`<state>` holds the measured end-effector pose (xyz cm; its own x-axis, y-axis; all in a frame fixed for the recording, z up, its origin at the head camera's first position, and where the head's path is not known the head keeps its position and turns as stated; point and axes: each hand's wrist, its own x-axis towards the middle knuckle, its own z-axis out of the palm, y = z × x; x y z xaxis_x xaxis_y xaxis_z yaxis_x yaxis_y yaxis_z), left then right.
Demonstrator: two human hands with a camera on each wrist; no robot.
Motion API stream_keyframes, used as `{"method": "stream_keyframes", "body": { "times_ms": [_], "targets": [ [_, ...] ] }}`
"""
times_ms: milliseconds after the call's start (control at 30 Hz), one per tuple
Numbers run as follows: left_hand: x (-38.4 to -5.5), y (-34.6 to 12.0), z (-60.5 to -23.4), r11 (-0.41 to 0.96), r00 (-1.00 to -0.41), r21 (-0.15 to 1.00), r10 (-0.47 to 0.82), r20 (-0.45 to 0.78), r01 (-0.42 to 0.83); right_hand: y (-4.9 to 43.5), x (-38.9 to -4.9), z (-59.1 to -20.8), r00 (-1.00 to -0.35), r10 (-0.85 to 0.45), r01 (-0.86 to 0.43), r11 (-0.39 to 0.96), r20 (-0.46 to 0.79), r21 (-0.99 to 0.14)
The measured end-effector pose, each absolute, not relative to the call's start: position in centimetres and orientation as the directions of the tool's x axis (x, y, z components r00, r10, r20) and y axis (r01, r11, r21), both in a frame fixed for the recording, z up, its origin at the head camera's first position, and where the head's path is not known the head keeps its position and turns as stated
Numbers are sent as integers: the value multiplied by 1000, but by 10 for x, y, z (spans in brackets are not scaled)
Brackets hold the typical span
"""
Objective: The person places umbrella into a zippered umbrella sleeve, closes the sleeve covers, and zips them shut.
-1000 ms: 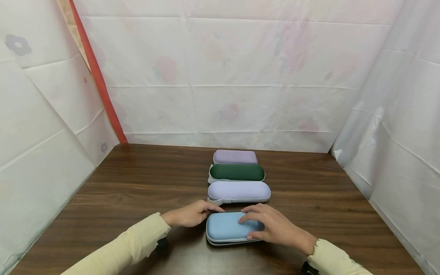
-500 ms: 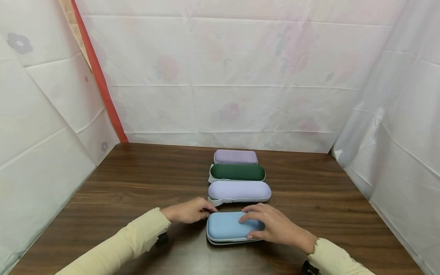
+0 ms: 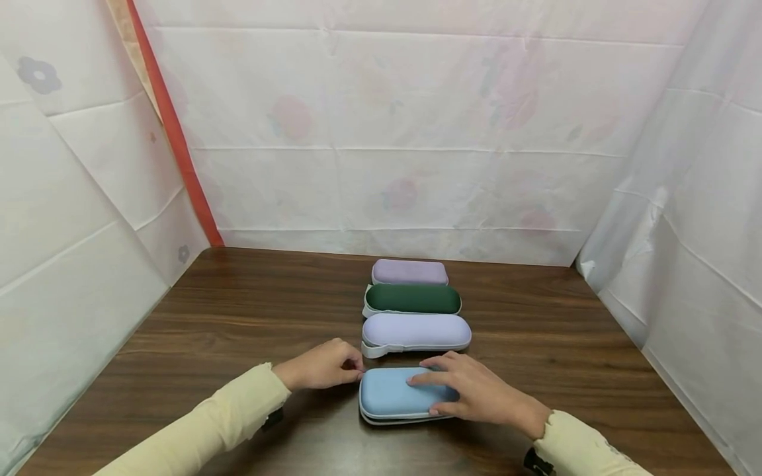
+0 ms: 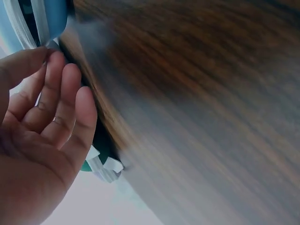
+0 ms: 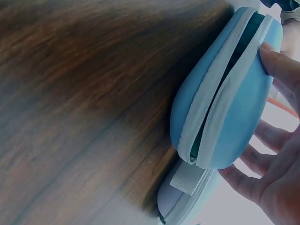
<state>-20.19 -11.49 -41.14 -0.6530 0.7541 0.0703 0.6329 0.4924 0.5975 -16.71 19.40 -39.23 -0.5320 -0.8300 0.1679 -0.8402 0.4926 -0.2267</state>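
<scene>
A light blue hard glasses case (image 3: 389, 391) lies on the table with its zip partly undone; a dark gap shows between its two grey zip edges in the right wrist view. My right hand (image 3: 473, 390) holds it from the right, thumb at the front edge and fingers spread over the top and back. In the left wrist view, thumb and fingertip of my left hand (image 4: 47, 103) meet right at the zip by the case's corner. They pinch what seems to be the zipper pull, mostly hidden by the fingers. The other left fingers are loosely bent.
Behind the blue case lie a lavender case (image 3: 417, 330) with a grey strap (image 3: 375, 350), a dark green case (image 3: 413, 299) and a purple case (image 3: 411, 272), in a row. White sheeting (image 3: 381, 132) encloses the brown wooden table (image 3: 238, 317) at the back and sides.
My left hand has drawn leftward and slightly toward me, from the blue case's back edge round to its back left corner. The right hand stays on the case.
</scene>
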Motion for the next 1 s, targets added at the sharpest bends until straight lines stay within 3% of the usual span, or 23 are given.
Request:
{"method": "stream_keyframes", "body": {
  "times_ms": [400,1000],
  "targets": [
    [-198,-118,-411,539,-657,484,747,104,690,189,-163,-389,-549,-821,-830,511,158,-224],
    [-194,-125,-413,522,-645,472,752,139,710,185,-160,-393,-629,-759,-772,585,167,-247]
  ]
}}
